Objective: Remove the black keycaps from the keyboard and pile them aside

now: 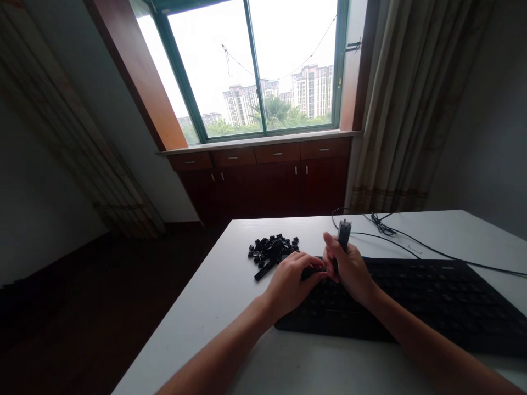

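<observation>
A black keyboard (415, 296) lies on the white table, reaching to the right past my forearm. Over its upper left part, my right hand (346, 266) is closed around a black stick-shaped tool (343, 235), held upright with its grey, pronged end up. The tool's lower end is hidden in my fingers. Beside it, my left hand (294, 274) curls over the keyboard's top left corner, thumb and fingers drawn together near the right fingertips. What they pinch is too dark to make out. A pile of loose black keycaps (274, 248) lies just beyond my left hand.
A thin black cable (432, 244) runs across the back of the white table (214, 307), with a bundled loop (382, 224). Behind the table stand dark red cabinets (259, 186) below a window. Curtains (395, 109) hang on both sides.
</observation>
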`<control>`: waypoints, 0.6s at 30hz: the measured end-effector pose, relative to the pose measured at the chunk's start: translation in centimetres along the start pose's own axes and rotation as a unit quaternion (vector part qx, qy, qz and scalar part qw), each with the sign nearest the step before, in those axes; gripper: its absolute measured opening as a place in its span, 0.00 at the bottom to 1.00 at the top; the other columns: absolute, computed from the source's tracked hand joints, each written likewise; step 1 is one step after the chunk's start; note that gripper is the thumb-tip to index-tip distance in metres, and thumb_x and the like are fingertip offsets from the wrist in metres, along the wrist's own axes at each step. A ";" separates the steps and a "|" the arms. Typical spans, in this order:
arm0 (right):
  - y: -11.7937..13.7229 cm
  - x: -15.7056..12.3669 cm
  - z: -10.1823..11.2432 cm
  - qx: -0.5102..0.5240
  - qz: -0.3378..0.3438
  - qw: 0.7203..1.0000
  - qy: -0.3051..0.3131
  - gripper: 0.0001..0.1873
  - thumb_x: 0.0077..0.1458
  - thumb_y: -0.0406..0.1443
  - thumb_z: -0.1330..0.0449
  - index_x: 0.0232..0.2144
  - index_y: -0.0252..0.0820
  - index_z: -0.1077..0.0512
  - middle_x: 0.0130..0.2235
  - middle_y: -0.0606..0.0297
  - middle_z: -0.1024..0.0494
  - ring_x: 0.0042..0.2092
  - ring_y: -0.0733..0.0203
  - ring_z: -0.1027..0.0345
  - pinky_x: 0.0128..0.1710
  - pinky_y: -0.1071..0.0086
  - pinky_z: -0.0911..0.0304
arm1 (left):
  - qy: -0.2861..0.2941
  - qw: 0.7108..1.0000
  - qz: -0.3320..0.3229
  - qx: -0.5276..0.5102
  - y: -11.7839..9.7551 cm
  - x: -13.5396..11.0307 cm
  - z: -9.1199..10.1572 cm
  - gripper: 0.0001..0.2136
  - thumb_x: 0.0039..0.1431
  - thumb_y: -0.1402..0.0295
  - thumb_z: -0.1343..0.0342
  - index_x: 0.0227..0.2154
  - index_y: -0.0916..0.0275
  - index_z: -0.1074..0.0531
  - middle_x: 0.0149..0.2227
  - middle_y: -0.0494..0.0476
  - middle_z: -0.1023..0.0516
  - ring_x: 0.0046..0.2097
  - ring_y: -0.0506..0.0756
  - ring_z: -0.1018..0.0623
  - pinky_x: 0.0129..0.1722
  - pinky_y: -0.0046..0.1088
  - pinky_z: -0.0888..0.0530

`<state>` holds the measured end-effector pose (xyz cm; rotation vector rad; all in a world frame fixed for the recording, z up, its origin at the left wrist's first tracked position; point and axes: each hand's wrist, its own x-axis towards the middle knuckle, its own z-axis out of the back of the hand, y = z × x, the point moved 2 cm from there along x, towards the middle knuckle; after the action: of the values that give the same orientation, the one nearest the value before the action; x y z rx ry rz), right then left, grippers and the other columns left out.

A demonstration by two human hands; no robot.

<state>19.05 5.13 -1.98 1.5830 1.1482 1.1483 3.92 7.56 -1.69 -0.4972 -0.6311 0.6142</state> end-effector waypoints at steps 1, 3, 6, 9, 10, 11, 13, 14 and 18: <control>0.0 0.1 0.1 -0.005 -0.002 1.000 -0.006 0.29 0.62 0.54 0.42 0.17 0.43 0.39 0.14 0.73 0.39 0.15 0.70 0.50 0.14 0.73 0.56 | 0.004 1.000 -0.004 0.005 0.0 0.0 -0.1 0.08 0.64 0.63 0.38 0.43 0.56 0.22 0.43 0.55 0.20 0.47 0.58 0.23 0.49 0.35 0.27; 0.3 0.2 0.3 -0.010 0.000 0.999 -0.030 0.31 0.61 0.54 0.41 0.15 0.43 0.41 0.12 0.74 0.42 0.14 0.71 0.52 0.14 0.73 0.58 | 0.008 1.000 -0.016 0.018 0.0 -0.1 -0.2 0.11 0.64 0.61 0.38 0.46 0.57 0.23 0.46 0.56 0.20 0.49 0.59 0.24 0.51 0.37 0.27; 0.7 0.4 0.7 0.000 -0.003 0.999 -0.048 0.31 0.60 0.52 0.39 0.15 0.44 0.43 0.12 0.75 0.44 0.14 0.71 0.53 0.14 0.73 0.58 | 0.012 0.998 -0.036 0.045 0.1 -0.2 -0.6 0.13 0.63 0.59 0.38 0.48 0.57 0.24 0.48 0.57 0.20 0.50 0.60 0.24 0.53 0.39 0.27; 0.8 0.5 1.0 0.017 -0.017 0.999 -0.046 0.29 0.59 0.50 0.37 0.16 0.45 0.44 0.12 0.77 0.46 0.14 0.71 0.55 0.13 0.73 0.61 | 0.012 0.997 -0.050 0.066 0.1 -0.2 -0.8 0.14 0.63 0.59 0.38 0.48 0.57 0.25 0.49 0.56 0.20 0.50 0.60 0.24 0.53 0.40 0.27; 0.7 0.5 1.1 0.020 -0.021 0.999 -0.043 0.29 0.58 0.50 0.37 0.16 0.45 0.44 0.12 0.77 0.46 0.14 0.72 0.56 0.13 0.73 0.62 | 0.013 0.996 -0.054 0.069 0.1 -0.2 -0.9 0.13 0.63 0.59 0.38 0.48 0.57 0.25 0.48 0.55 0.19 0.49 0.60 0.24 0.53 0.40 0.28; 0.7 0.5 1.1 0.023 -0.024 0.999 -0.041 0.28 0.58 0.49 0.37 0.16 0.46 0.45 0.12 0.78 0.47 0.14 0.72 0.57 0.13 0.73 0.62 | 0.014 0.996 -0.059 0.070 0.1 -0.2 -0.9 0.13 0.63 0.60 0.38 0.48 0.56 0.25 0.48 0.55 0.19 0.50 0.60 0.24 0.54 0.41 0.28; 0.6 0.6 1.2 0.028 -0.027 0.999 -0.034 0.28 0.56 0.48 0.35 0.16 0.46 0.44 0.12 0.78 0.47 0.14 0.72 0.58 0.14 0.73 0.63 | 0.017 0.995 -0.066 0.071 0.0 -0.2 -0.9 0.12 0.63 0.62 0.38 0.49 0.56 0.25 0.48 0.54 0.18 0.50 0.60 0.24 0.54 0.41 0.29; 0.6 0.6 1.3 0.030 -0.028 0.999 -0.032 0.27 0.55 0.47 0.35 0.16 0.46 0.44 0.12 0.78 0.47 0.14 0.72 0.58 0.14 0.73 0.63 | 0.018 0.995 -0.068 0.071 0.0 -0.2 -0.9 0.12 0.63 0.62 0.39 0.49 0.56 0.25 0.48 0.54 0.18 0.50 0.60 0.23 0.55 0.42 0.29; 0.2 0.8 1.5 0.029 -0.028 0.998 -0.048 0.27 0.54 0.46 0.34 0.15 0.46 0.44 0.12 0.78 0.47 0.15 0.72 0.58 0.15 0.72 0.62 | 0.022 0.995 -0.075 0.069 0.1 -0.2 -0.9 0.12 0.64 0.63 0.40 0.50 0.55 0.25 0.49 0.54 0.18 0.51 0.60 0.23 0.55 0.42 0.29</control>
<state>20.68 5.73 -1.94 1.6229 1.1644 0.9989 4.40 7.26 -2.46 -0.3302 -0.5749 0.4997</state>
